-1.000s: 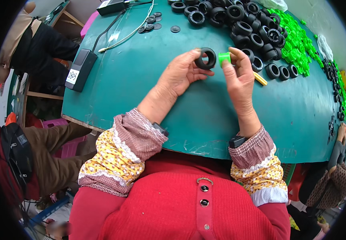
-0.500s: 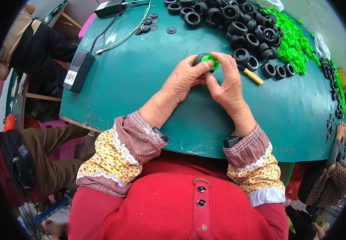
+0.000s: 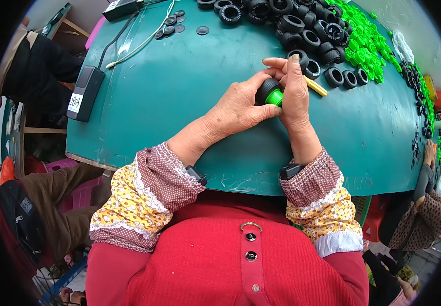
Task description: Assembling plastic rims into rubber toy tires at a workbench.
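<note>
Between my two hands is a small black rubber tyre with a bright green plastic wheel hub sticking out of its lower right side. My left hand is closed round the tyre, its thumb along the near side by the hub. My right hand bears against the hub with its palm, thumb pointing up and the other fingers curving behind the tyre. Parts of those fingers are hidden. Just right of my right hand lies a yellow-handled tool, its far end hidden near the tyres.
A heap of black tyres covers the far middle of the green table, beside a pile of green hubs. Several flat black discs, a pale cable and a black box lie to the left. Other people sit at both sides.
The tyre and hub have tipped, so the hub now points down and right. My right hand has gone from fingertips on the hub to its palm against it. The view has shifted slightly.
</note>
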Demonstrator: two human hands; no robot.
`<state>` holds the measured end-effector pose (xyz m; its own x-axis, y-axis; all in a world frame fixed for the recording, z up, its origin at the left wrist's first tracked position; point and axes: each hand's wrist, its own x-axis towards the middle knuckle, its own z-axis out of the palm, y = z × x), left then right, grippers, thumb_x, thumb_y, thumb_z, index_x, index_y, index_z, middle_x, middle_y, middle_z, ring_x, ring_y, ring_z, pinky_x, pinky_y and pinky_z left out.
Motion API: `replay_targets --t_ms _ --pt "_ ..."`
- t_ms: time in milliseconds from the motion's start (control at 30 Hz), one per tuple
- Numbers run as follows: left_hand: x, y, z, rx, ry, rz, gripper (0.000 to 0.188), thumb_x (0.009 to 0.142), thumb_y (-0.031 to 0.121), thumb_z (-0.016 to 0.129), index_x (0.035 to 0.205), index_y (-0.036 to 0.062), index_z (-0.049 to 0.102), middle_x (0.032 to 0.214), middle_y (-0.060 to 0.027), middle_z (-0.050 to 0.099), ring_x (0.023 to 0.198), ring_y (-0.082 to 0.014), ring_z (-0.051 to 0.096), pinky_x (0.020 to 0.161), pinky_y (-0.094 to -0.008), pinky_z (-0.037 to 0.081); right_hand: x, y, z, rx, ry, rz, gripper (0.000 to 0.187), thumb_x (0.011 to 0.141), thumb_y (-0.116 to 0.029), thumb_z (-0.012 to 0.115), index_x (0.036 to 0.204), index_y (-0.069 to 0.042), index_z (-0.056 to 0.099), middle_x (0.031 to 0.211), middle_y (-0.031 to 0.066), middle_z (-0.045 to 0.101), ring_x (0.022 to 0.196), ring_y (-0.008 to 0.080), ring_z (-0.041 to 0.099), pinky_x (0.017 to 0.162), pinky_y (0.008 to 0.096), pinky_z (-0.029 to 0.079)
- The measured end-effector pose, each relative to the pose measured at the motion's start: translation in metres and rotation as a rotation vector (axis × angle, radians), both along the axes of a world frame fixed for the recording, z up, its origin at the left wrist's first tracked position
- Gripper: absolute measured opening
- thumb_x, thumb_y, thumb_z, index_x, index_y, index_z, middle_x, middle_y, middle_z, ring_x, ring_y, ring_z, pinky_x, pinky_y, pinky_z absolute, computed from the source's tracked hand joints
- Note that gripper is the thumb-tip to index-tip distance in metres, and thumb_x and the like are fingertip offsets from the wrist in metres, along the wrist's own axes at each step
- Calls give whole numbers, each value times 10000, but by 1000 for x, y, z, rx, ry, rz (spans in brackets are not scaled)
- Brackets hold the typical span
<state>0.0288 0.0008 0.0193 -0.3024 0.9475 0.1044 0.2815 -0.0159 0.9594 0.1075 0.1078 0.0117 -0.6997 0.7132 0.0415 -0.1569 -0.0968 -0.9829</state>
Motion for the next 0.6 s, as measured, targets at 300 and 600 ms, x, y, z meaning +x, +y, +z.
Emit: replay_targets --t_ms 300,600 --pt "9 2 -8 111 87 66 580 717 205 671 1186 11 389 841 -182 608 760 -309 614 668 -350 489 -1 1 0 36 29 -25 605 896 -502 252 899 28 544 705 124 581 631 143 543 599 241 452" --pt "19 -1 -4 5 133 72 589 762 181 617 1245 10 329 888 -169 582 793 -263 608 692 -322 482 1 -2 5 70 24 -77 606 906 -484 248 820 31 556 592 108 574 557 130 538 561 220 437"
